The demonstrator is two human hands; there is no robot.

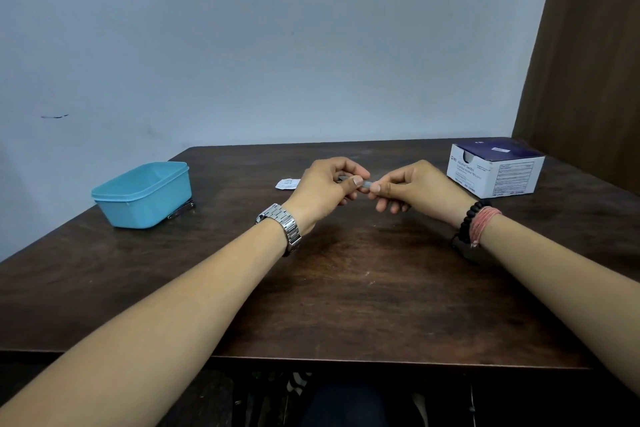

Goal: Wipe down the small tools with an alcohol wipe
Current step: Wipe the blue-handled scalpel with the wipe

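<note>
Both hands are up over the middle of the counter [346, 288], and the left hand [323, 189] pinches one end of a small grey tool [346, 179] while the right hand [414, 189] pinches a little wipe [366, 185] around its other end. So the wiping looks like it is going on right now, on this one tool. I cannot tell how many tools are done, but another metal thing [181, 211] lies beside the blue tub [143, 196], a torn wrapper [287, 183] sits behind the hands, and the wipe box [495, 172] waits on the right.
</note>
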